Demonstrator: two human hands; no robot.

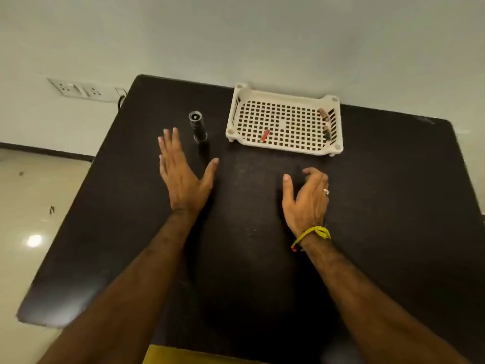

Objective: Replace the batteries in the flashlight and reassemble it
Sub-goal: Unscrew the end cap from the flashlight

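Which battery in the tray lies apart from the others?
The red battery, alone near the tray's front edge; the other batteries sit clustered along its right wall.

A dark, speckled table (380,206) with rounded corners is filling most of the view, its far edge sitting against a plain pale wall (236,35). On that wall, to the left, a white switch-and-socket plate (81,90) is showing — a dark cable is hanging just beside it. Below lies a glossy cream floor (31,200), which is catching one bright reflection of a light (34,240) — a dark skirting strip is running along the wall's base.
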